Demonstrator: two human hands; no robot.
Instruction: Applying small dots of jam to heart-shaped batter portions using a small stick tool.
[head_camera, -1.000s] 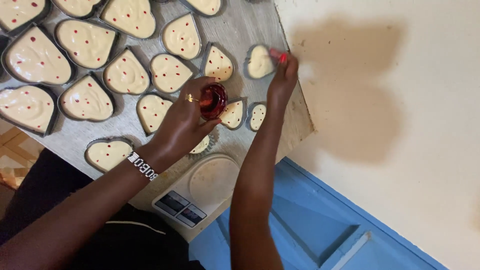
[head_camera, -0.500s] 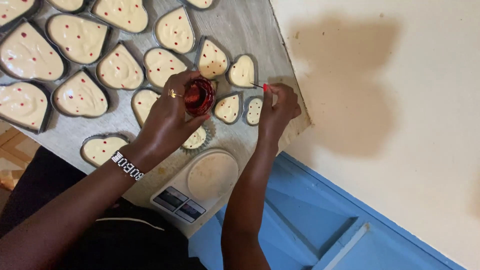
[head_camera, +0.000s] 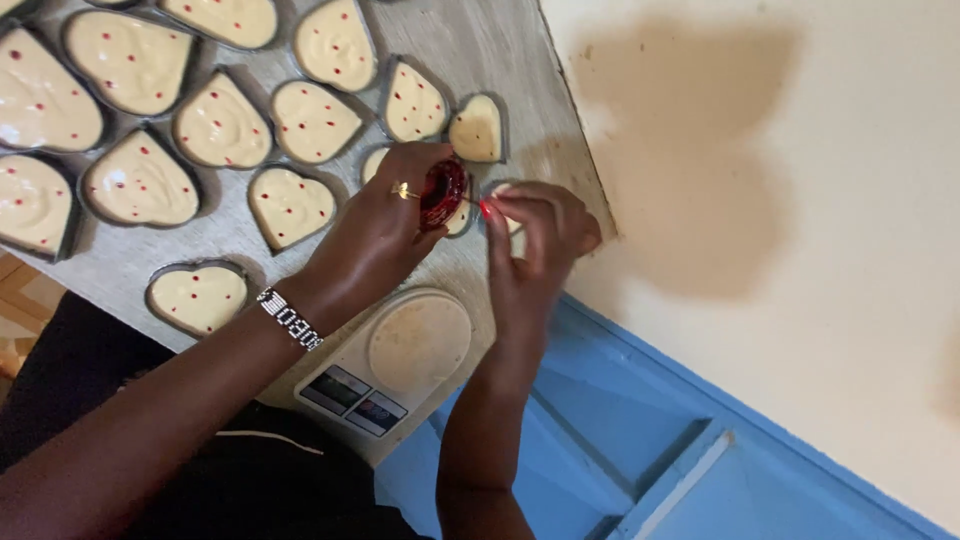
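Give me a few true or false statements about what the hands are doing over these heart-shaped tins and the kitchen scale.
1. The left hand holds a small red container. True.
2. The heart-shaped tins are empty. False: they hold pale batter with red dots.
3. The right hand rests flat on the kitchen scale. False: it is raised beside the red container, fingers pinched at something red-tipped.
4. The left hand wears a ring, and the wrist a bracelet. True.
5. The scale sits in the middle of the tins. False: it sits at the table's near edge.
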